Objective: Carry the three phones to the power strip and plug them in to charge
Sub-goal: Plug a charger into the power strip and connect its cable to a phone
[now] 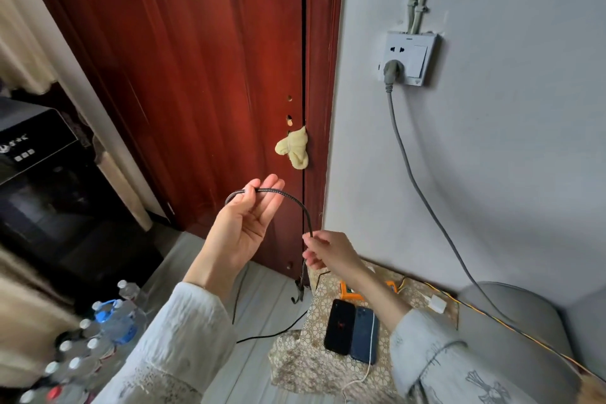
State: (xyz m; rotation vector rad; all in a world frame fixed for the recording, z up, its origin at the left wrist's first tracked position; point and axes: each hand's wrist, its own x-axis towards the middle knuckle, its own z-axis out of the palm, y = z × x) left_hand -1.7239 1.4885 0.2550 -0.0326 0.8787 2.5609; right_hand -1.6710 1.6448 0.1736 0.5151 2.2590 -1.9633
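Note:
A dark braided charging cable (300,203) arcs in the air in front of the door. My left hand (244,223), palm up, pinches one stretch of it between thumb and fingers. My right hand (331,252) pinches the cable lower down, and its plug ends (299,292) dangle below. On the patterned cloth of a low table (295,361) lie a black phone (339,326) and a blue phone (364,334) side by side. A white cable (370,361) runs along the blue phone. A white charger block (437,303) sits farther right. No third phone and no power strip shows.
A wall socket (411,57) holds a grey plug whose cord (423,193) runs down to the right. An orange object (352,292) lies behind the phones. Several water bottles (108,325) stand at lower left. A red wooden door (203,75) is ahead, a grey cushion (511,315) to the right.

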